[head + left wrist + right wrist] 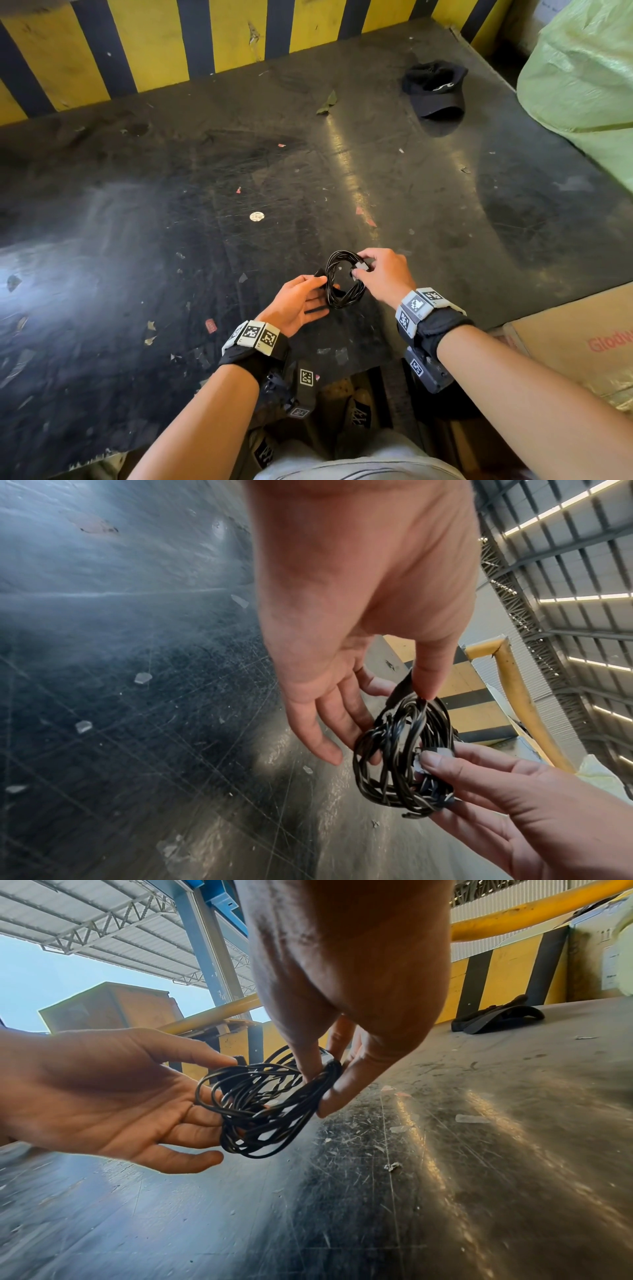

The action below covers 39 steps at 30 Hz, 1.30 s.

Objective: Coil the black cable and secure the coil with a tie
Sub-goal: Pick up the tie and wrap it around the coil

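Note:
The black cable (343, 281) is wound into a small coil and held up between both hands just above the dark table (171, 222). My right hand (358, 270) pinches the coil's right side, thumb and fingers closed over the strands and a white plug (361, 266). My left hand (320, 279) pinches a black tie strap (320, 273) at the coil's left edge between thumb and forefinger. Its other fingers lie straight under the coil. From the left wrist, the coil (404, 756) hangs below the thumb on the strap (400, 688). The right wrist shows the coil (260, 1107) and strap (240, 1060).
A black cap (435, 89) lies at the far right of the table. A green sack (582, 78) and a cardboard box (582, 342) stand on the right. A yellow-and-black striped barrier (154, 44) runs along the back. Paper scraps and a round white disc (257, 216) litter the surface.

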Available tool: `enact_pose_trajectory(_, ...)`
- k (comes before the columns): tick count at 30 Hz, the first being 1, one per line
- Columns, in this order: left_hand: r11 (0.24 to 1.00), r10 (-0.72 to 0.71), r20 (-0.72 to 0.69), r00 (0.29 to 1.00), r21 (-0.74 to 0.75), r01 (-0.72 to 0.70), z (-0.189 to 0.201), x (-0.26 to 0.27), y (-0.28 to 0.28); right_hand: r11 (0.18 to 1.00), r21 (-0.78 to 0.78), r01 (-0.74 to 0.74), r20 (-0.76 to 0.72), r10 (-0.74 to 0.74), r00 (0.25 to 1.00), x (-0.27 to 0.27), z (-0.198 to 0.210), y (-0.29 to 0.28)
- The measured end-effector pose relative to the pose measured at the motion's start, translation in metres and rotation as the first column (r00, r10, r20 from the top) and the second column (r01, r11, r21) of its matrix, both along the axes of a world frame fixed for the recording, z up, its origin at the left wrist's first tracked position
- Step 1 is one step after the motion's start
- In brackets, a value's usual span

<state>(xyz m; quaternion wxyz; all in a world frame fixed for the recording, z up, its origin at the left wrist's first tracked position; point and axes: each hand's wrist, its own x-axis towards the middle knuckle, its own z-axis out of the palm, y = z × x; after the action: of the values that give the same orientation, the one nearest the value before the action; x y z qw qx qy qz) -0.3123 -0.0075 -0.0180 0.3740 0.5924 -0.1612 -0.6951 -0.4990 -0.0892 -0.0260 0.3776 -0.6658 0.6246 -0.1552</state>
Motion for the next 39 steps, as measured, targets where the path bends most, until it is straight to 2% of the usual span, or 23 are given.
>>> enact_pose_trajectory(7, 0.995, 0.057, 0.002, 0.998, -0.087, -0.057, 0.001, 0.000, 0.007, 1.000, 0.010, 0.005, 0.017, -0.005, 1.000, 0.003, 0.003, 0.003)
enact_pose_trajectory(11, 0.977, 0.151, 0.075, 0.986, -0.160, -0.137, 0.001, -0.005, 0.009, 1.000, 0.011, 0.015, 0.036, -0.015, 0.999, 0.004, 0.003, 0.005)
enact_pose_trajectory(15, 0.966, 0.181, 0.115, 0.977, -0.205, -0.155, 0.000, -0.010, 0.012, 0.999, -0.010, 0.036, 0.047, -0.035, 0.998, 0.004, 0.007, 0.009)
enact_pose_trajectory(21, 0.969, 0.156, -0.016, 0.988, -0.190, -0.156, 0.004, -0.010, 0.017, 0.998, -0.025, 0.050, 0.032, -0.049, 0.998, 0.005, 0.007, 0.013)
enact_pose_trajectory(27, 0.975, 0.129, -0.089, 0.988, -0.169, -0.143, 0.009, -0.004, 0.018, 0.998, -0.037, 0.059, 0.028, -0.058, 0.998, 0.008, 0.010, 0.012)
enact_pose_trajectory(35, 0.985, 0.115, 0.052, 0.992, -0.137, -0.107, 0.005, -0.002, 0.019, 0.998, -0.036, 0.048, 0.020, -0.048, 0.999, 0.014, 0.011, 0.017)
enact_pose_trajectory(39, 0.982, 0.140, 0.058, 0.988, -0.135, -0.131, 0.004, -0.002, 0.017, 0.998, -0.042, 0.036, 0.029, -0.035, 0.999, 0.013, 0.012, 0.019)
